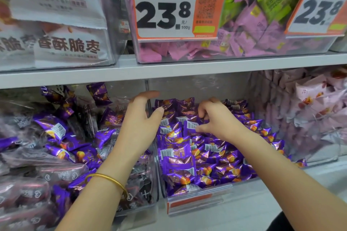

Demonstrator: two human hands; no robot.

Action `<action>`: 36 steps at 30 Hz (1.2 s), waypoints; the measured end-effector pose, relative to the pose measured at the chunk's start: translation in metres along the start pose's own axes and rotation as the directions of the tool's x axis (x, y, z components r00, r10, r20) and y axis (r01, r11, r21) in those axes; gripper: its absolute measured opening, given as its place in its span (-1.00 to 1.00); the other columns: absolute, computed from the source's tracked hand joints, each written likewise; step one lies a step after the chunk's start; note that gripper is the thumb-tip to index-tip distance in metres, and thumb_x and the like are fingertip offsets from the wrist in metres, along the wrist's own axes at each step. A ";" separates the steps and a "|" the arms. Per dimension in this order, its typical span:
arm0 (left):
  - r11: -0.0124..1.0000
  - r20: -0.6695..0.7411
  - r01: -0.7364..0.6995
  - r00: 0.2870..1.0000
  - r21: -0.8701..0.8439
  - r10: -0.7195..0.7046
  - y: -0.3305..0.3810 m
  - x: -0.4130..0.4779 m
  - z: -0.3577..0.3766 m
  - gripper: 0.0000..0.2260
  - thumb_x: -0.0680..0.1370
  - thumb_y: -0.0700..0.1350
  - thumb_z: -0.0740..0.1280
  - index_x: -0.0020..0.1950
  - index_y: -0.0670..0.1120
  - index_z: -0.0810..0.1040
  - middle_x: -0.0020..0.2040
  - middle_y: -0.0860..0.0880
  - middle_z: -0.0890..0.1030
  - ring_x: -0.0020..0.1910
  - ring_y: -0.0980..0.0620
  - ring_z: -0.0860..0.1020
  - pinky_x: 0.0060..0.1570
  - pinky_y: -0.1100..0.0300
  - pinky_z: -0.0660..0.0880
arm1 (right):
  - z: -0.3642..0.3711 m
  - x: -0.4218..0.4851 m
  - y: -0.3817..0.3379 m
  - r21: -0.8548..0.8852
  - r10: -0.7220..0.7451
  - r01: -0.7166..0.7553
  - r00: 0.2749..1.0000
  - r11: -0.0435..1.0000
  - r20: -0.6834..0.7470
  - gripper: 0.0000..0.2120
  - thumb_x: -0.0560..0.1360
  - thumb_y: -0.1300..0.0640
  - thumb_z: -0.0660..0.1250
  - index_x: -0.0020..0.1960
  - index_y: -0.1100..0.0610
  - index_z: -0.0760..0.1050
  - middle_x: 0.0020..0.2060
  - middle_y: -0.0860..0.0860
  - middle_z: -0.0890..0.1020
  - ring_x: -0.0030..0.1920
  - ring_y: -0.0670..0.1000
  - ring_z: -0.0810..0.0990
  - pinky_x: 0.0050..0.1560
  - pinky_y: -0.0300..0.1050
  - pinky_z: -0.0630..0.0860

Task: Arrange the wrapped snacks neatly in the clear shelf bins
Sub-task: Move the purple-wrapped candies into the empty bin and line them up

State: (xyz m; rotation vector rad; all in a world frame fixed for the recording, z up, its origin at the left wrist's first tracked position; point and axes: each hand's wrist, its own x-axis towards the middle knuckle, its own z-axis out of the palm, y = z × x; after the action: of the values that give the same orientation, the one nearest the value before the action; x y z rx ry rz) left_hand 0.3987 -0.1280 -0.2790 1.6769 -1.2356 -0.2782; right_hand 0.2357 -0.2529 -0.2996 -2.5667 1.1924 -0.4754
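under the curled fingers of the right hand (214, 120) sits the rear of the heap of purple wrapped snacks (187, 155) in the middle clear bin (197, 88). the fingertips dip among the wrappers and the thumb sticks out toward the left hand (142, 118). we cannot tell whether they pinch a piece or only rake.

the left hand lies thumb-side of the right, arched wide over the bin's left wall (149, 104), fingers bent, thumb spread, holding nothing that we can see.

key relation: most of the heap lies wrist-ward of the right fingertips, under the right forearm and on toward the front lip (212, 186), so the bin's long axis runs with that arm. the pieces lie at mixed angles, several barcode-up, with no shared axis.

judgement: the right hand is the nearer one to the loose pieces. a draw toward the wrist would probably level them, with the left hand steadying at the wall. risk: pieces riding over the lip.
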 end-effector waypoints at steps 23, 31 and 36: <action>0.985 0.045 0.075 0.997 -0.153 -0.069 -0.015 -0.026 -0.095 -0.72 0.51 -0.34 0.28 -0.02 0.05 0.54 0.00 0.02 0.63 0.00 0.08 0.62 0.14 0.06 0.52 | -0.027 -0.044 -0.150 0.534 -0.247 0.227 0.968 0.814 -0.035 -0.79 0.42 0.33 0.38 -0.09 0.04 0.53 -0.19 -0.10 0.60 -0.22 -0.15 0.60 -0.11 -0.36 0.51; 0.644 0.595 -0.378 0.789 0.666 -0.152 -0.050 0.023 -0.035 -0.60 0.50 -0.01 0.36 0.30 -0.08 0.45 0.23 -0.13 0.45 0.26 -0.15 0.39 0.19 0.07 0.37 | 0.003 -0.049 -0.108 0.719 0.040 0.004 0.998 0.695 -0.043 -0.88 0.38 0.15 0.45 -0.10 0.02 0.57 -0.28 -0.16 0.60 -0.35 -0.19 0.51 -0.25 -0.29 0.47; 0.404 0.664 -0.549 0.710 0.732 -0.237 -0.045 0.030 -0.020 -0.55 0.49 0.16 0.31 0.33 0.02 0.45 0.28 -0.06 0.38 0.28 -0.15 0.32 0.12 0.02 0.38 | 0.007 -0.045 -0.103 0.805 0.060 -0.060 0.998 0.590 0.030 -0.86 0.43 0.18 0.41 -0.03 0.03 0.55 -0.19 -0.10 0.64 -0.41 -0.14 0.52 -0.29 -0.25 0.51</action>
State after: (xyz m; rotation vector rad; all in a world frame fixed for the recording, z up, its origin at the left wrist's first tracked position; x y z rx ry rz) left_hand 0.4521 -0.1419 -0.2956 2.4534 -2.4776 -0.0555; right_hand 0.2816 -0.1530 -0.2752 -1.7099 0.7721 -0.7839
